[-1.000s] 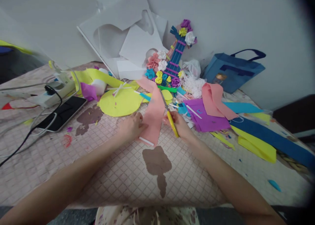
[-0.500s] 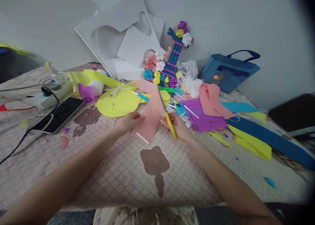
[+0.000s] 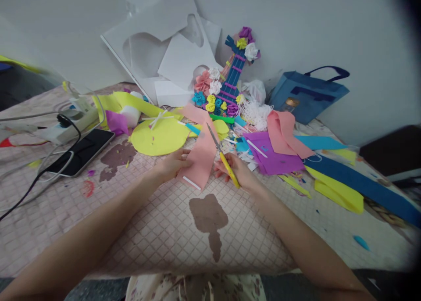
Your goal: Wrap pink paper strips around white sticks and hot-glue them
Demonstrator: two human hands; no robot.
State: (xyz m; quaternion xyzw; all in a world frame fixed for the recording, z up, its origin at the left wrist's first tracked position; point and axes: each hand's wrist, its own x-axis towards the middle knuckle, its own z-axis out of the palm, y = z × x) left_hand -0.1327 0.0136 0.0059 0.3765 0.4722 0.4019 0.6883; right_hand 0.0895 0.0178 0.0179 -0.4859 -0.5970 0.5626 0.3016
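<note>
1. The left hand is closed in a pinch on the left edge of a pink foam strip, thumb on top and fingers curled under it.
2. The pink foam strip runs from between the two hands away toward the craft pile. Its near end hangs just above the quilted pink cover, and a thin white stick lies across that end.
3. The right hand is closed around the yellow handles of the scissors. The blades point up and left along the strip's right edge; the blur hides how far apart they stand.
4. A yellow foam disc lies just left of the strip, beyond the left hand.
5. A purple sheet lies right of the scissors, with a folded pink band partly on it.
6. A guitar-shaped craft trimmed with paper flowers leans on the wall behind, beside cut white boards.
7. A blue bag stands against the wall at the right.
8. A phone lies well to the left, near a power strip.
9. A long blue strip and a yellow offcut lie at the far right.
</note>
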